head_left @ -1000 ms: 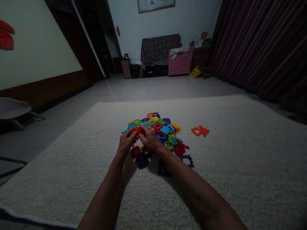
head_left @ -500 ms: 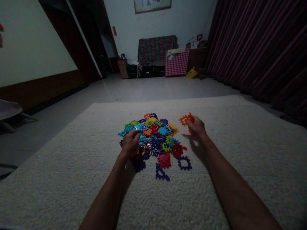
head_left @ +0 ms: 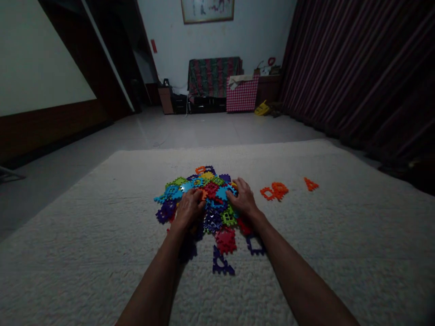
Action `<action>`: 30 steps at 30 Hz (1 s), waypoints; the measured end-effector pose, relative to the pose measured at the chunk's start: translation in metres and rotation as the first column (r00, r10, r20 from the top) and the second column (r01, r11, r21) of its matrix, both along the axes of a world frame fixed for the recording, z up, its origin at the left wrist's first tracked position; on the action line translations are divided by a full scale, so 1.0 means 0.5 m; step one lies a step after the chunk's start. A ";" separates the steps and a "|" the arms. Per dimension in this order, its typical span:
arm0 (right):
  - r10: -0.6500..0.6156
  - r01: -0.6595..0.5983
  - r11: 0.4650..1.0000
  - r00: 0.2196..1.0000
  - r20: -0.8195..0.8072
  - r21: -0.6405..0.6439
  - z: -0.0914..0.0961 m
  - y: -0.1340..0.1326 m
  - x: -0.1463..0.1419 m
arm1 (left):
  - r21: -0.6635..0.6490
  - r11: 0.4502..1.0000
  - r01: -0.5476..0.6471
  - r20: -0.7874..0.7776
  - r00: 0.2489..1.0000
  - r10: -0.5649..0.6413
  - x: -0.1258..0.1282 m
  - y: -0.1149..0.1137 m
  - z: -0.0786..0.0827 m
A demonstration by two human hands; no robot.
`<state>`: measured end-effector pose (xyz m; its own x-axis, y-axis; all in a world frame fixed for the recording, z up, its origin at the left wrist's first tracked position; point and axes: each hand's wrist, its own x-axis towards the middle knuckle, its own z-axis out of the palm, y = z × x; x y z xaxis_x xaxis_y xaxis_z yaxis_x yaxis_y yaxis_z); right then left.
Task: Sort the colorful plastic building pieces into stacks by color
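A heap of colourful flat plastic interlocking tiles with toothed edges (head_left: 212,219) lies on the pale quilted mat. My left hand (head_left: 188,208) is on the heap's left part, fingers curled and closed at the edge of an orange tile (head_left: 204,194); its fingertips are partly hidden. At the heap's right side, my right hand (head_left: 244,199) rests with thumb and fingers apart, beside a light blue tile (head_left: 222,193) and a bit of yellow tile. Under my right wrist lies a red tile (head_left: 244,226), partly covered.
Several orange tiles (head_left: 278,190) lie right of the heap, with an orange triangle (head_left: 310,184) farther out. Nearer me are a purple triangular tile (head_left: 221,265) and a purple square frame (head_left: 251,246). Beyond the mat (head_left: 136,158) stand a cloth-covered cabinet (head_left: 214,77) and a dark curtain (head_left: 326,72).
My right hand has let go of orange tiles on the mat at the right and moved left onto the heap. My left hand has shifted slightly to the orange tile. The view has tilted slightly.
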<state>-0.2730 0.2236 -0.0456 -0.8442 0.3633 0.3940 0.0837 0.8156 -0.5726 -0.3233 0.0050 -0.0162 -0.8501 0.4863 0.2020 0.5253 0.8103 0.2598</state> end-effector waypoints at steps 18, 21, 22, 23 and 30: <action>0.134 -0.285 0.753 0.949 -0.286 -0.592 0.033 0.003 0.014 | 0.683 0.719 -0.129 0.243 0.968 -0.057 0.025 0.058 0.042; 0.292 -0.403 0.635 0.915 -0.279 -0.659 0.054 -0.011 0.017 | 0.658 0.753 -0.028 0.213 0.965 -0.151 0.050 0.103 0.041; 0.317 -0.418 0.626 0.908 -0.275 -0.658 0.058 -0.012 0.017 | 0.637 0.771 0.000 0.209 0.963 -0.172 0.050 0.114 0.043; 0.314 -0.414 0.635 0.910 -0.271 -0.653 0.060 -0.007 0.017 | 0.611 0.791 0.033 0.203 0.959 -0.197 0.045 0.122 0.047; -0.173 0.101 0.908 0.974 -0.144 -0.407 0.029 0.177 0.030 | 0.341 0.933 -0.116 0.103 0.991 0.085 -0.139 0.107 0.092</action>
